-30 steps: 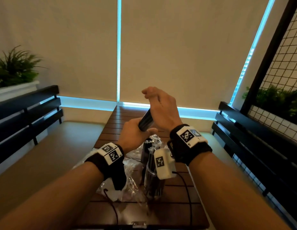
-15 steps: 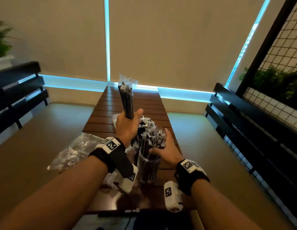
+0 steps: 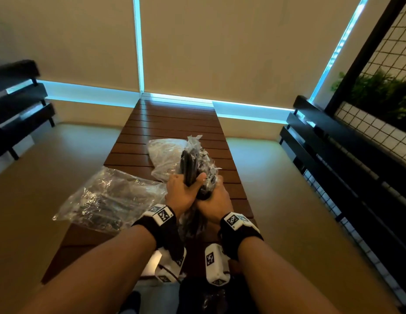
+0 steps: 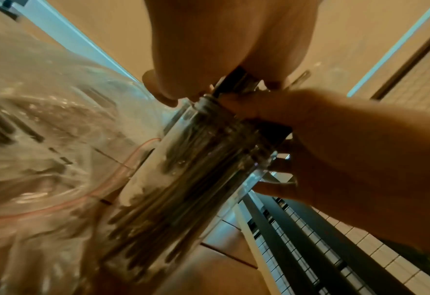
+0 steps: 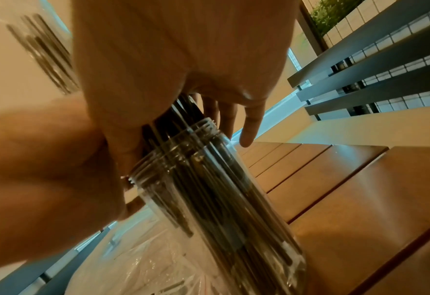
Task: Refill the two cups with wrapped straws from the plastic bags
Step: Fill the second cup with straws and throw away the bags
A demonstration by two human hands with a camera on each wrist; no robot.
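Note:
A clear plastic cup (image 5: 221,199) packed with black wrapped straws stands on the slatted wooden table (image 3: 174,123), mostly hidden between my wrists in the head view. My left hand (image 3: 183,191) grips a bundle of black wrapped straws (image 3: 190,166) upright, with its lower end at the cup's mouth (image 4: 209,103). My right hand (image 3: 216,200) is wrapped around the straw tops at the cup's rim, thumb on one side and fingers (image 4: 274,159) on the other. I cannot make out a second cup.
A plastic bag of straws (image 3: 111,198) lies on the table's left edge and hangs over it. A second bag (image 3: 165,155) lies just behind my hands. Black slatted benches (image 3: 333,159) flank the table on both sides, and the far half of the tabletop is bare wood.
My left hand has brought the straw bundle down from chest height to the cup's mouth. My right hand has closed in on the straws at the rim. The head camera has tilted down.

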